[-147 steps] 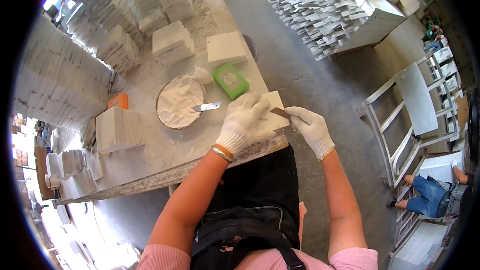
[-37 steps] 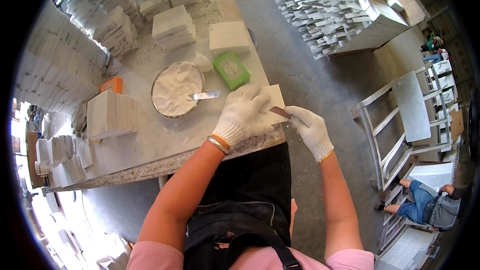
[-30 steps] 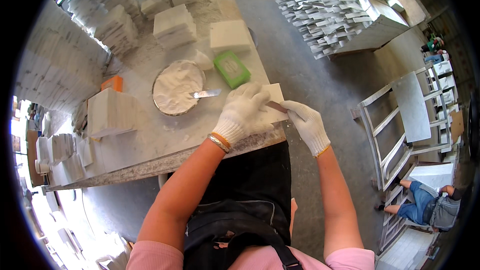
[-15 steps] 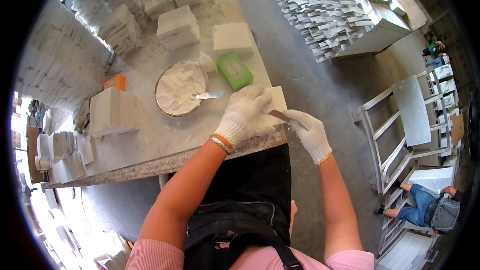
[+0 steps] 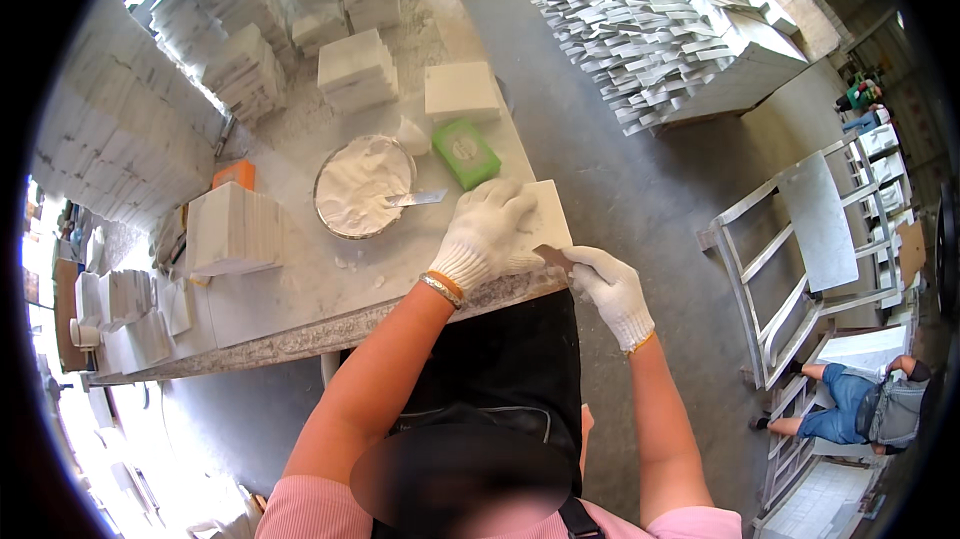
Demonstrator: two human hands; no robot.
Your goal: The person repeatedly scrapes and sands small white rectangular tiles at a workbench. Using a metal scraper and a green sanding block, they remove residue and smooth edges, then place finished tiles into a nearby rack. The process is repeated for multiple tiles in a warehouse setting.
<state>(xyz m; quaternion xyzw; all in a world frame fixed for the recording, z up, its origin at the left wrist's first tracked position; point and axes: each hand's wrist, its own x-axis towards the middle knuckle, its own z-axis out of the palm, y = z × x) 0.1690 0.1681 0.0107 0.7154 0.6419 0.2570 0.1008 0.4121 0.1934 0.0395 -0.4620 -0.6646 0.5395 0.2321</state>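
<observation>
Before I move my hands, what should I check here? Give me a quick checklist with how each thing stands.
1. Left hand resting on the white tile: ok.
2. Right hand gripping the thin brown piece: ok.
3. Left hand clear of the thin brown piece: cannot tell; they look close.
4. White tile fully supported by the table: cannot tell.
5. Metal blade in the powder bowl, apart from both hands: ok.

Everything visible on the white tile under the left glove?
The white tile is a plain, flat, straight-edged slab that looks like stone. It lies at the near right corner of the table. The gloved left hand rests over its left part, hiding it. A thin brown strip in the gloved right hand overlaps its near edge in view; contact there is unclear.
</observation>
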